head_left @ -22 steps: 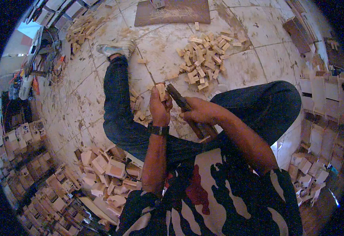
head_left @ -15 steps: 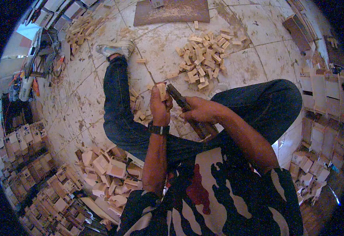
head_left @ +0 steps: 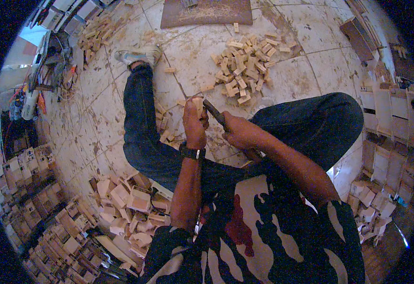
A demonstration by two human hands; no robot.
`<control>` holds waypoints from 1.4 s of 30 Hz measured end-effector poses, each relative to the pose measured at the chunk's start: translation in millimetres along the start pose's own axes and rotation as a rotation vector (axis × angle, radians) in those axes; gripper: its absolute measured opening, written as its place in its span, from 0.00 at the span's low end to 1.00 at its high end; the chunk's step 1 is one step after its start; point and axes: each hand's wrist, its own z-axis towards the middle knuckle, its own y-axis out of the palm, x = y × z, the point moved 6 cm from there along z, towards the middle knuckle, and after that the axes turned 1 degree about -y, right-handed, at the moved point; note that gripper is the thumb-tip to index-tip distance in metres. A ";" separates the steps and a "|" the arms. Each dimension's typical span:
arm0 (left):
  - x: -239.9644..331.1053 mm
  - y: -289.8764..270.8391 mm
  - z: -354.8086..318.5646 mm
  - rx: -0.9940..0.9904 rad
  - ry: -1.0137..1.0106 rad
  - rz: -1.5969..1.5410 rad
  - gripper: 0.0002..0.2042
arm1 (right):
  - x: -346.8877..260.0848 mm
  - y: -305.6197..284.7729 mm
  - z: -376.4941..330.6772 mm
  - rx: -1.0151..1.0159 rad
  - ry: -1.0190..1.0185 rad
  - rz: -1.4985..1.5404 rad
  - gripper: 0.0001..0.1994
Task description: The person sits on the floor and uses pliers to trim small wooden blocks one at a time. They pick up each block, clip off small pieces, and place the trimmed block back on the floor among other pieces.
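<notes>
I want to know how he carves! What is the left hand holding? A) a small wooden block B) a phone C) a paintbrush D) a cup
A: the left hand grips a small wooden block, while the right hand presses a dark blade tool against it.

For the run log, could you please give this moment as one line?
left hand: grips small wood block | right hand: holds dark tool against block | seated on tiled floor
</notes>
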 end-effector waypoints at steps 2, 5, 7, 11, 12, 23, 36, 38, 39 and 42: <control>1.2 -0.5 1.1 0.049 0.064 0.162 0.16 | 2.6 2.2 0.3 0.039 0.046 -0.012 0.17; 7.3 -1.5 0.6 0.159 0.273 0.331 0.16 | 6.0 3.9 2.3 0.074 0.075 -0.070 0.15; 16.7 2.8 -1.8 0.228 0.502 0.543 0.16 | 9.5 2.2 4.9 0.100 0.085 -0.128 0.15; -7.0 -6.7 4.7 0.092 0.053 0.158 0.17 | 13.4 2.7 3.8 0.091 0.056 -0.128 0.15; -13.7 -8.1 4.6 0.060 -0.088 0.020 0.17 | 12.6 0.2 1.4 0.110 0.018 -0.099 0.16; -23.6 -8.3 16.1 -0.082 -0.378 -0.439 0.20 | 17.3 -71.3 -9.6 0.444 0.090 0.177 0.18; -59.0 -85.0 102.9 -0.381 -0.122 1.790 0.19 | 8.8 -112.3 -25.2 0.616 0.114 0.425 0.12; -88.5 -114.9 82.7 -0.597 -0.257 2.042 0.15 | 8.8 -107.2 -23.2 0.580 0.135 0.462 0.12; -99.1 -124.7 66.5 -0.683 -0.308 2.092 0.15 | 8.7 -103.8 -21.5 0.558 0.157 0.464 0.11; -104.1 -114.0 55.5 -0.493 -0.123 2.016 0.17 | 4.9 -100.9 -18.5 0.564 0.080 0.478 0.10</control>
